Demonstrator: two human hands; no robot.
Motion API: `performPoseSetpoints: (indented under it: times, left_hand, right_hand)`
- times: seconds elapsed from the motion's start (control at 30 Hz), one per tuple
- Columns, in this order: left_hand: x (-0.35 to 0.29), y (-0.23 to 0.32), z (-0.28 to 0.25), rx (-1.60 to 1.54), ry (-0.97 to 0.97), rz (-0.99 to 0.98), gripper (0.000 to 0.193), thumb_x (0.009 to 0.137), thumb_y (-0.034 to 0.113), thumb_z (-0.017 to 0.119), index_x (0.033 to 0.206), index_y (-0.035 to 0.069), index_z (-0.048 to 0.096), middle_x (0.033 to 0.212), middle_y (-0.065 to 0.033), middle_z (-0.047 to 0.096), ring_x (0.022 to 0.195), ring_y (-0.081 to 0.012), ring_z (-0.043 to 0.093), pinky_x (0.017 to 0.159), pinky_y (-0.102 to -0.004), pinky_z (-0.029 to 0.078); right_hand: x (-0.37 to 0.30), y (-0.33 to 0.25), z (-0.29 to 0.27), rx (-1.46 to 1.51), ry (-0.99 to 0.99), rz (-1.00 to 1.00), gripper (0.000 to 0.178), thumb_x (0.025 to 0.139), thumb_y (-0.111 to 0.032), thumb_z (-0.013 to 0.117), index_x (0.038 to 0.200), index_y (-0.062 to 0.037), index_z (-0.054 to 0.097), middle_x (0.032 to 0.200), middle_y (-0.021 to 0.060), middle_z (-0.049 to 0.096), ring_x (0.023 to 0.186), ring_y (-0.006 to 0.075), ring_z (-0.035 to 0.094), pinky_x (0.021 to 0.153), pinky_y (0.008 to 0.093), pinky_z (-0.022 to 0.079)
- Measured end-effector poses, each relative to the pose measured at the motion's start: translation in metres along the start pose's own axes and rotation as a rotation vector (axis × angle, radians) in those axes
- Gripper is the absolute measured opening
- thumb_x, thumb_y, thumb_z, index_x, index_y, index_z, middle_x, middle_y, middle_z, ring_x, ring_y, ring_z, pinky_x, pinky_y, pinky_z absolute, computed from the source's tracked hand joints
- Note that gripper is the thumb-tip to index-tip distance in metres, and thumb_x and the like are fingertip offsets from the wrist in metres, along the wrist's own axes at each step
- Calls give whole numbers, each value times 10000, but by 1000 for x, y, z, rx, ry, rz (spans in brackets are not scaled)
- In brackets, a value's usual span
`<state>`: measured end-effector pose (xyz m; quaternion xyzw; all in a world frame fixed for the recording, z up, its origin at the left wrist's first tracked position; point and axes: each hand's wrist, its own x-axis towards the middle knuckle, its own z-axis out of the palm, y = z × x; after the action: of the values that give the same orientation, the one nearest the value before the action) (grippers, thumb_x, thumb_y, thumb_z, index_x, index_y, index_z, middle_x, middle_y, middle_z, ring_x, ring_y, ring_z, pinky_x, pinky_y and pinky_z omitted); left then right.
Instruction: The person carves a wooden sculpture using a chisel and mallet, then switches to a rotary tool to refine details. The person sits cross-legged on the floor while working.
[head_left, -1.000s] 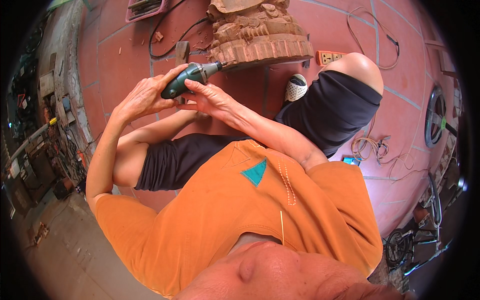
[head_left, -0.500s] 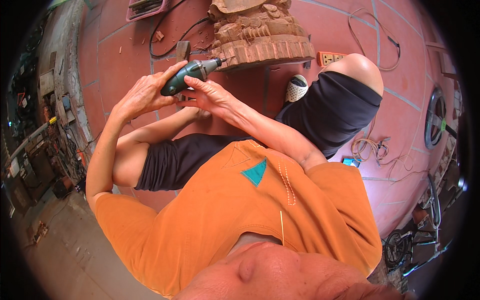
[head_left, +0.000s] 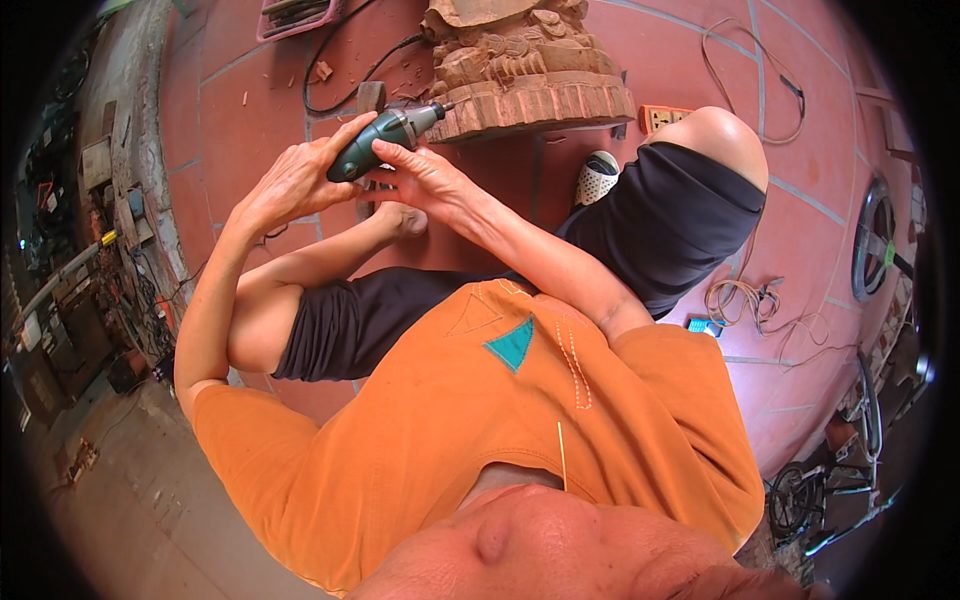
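Here the left hand [head_left: 290, 185] is wrapped around the rear of a green rotary tool [head_left: 385, 140], fingers closed on its body, while the right hand [head_left: 425, 180] pinches the tool's front end from below, fingertips pressed against the housing just behind the nose. The tool lies tilted, its tip pointing away from both hands toward the lower ledge of a carved wooden block [head_left: 525, 70] standing on the red tiled floor [head_left: 220, 110]; whether the bit touches the wood cannot be told. The right fingertips sit very close to the working end, so a catch in the grain could likely kick the tool back and drag them toward the bit. A black cord [head_left: 335, 55] curls on the floor beyond the left hand, near the carving; if it snags, it might tug the tool off line and scar the relief. Wood chips lie scattered there, and a bare knee [head_left: 715, 135] rises just right of the right hand, within reach of a slip.
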<state>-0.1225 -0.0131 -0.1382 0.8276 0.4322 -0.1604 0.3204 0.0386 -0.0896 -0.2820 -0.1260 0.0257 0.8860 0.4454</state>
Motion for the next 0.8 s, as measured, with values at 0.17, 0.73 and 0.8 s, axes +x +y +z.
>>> performPoseSetpoints:
  times: [0.17, 0.73, 0.8]
  left_hand:
    - [-1, 5, -3, -5, -14, -26, 922, 799, 221, 765, 1611, 227, 326, 1031, -261, 704, 940, -460, 688, 840, -525, 537]
    - [-7, 12, -3, -2, -65, -12, 916, 780, 231, 779, 1591, 244, 354, 993, -247, 710, 915, -447, 697, 813, -531, 542]
    - [-8, 13, -4, 5, -69, 11, 919, 776, 223, 783, 1589, 247, 355, 988, -246, 710, 913, -449, 696, 813, -529, 543]
  right_hand:
    - [0, 0, 0, -6, -9, -5, 552, 919, -251, 813, 1370, -100, 532, 1306, 110, 634, 1251, 286, 606, 1032, 585, 532]
    - [-18, 10, 3, 50, -9, 61, 534, 934, -257, 796, 1375, -97, 542, 1332, 102, 617, 1266, 272, 585, 1063, 578, 512]
    - [-20, 11, 5, 73, 2, 66, 545, 925, -256, 809, 1373, -83, 550, 1335, 105, 611, 1272, 282, 576, 1036, 570, 530]
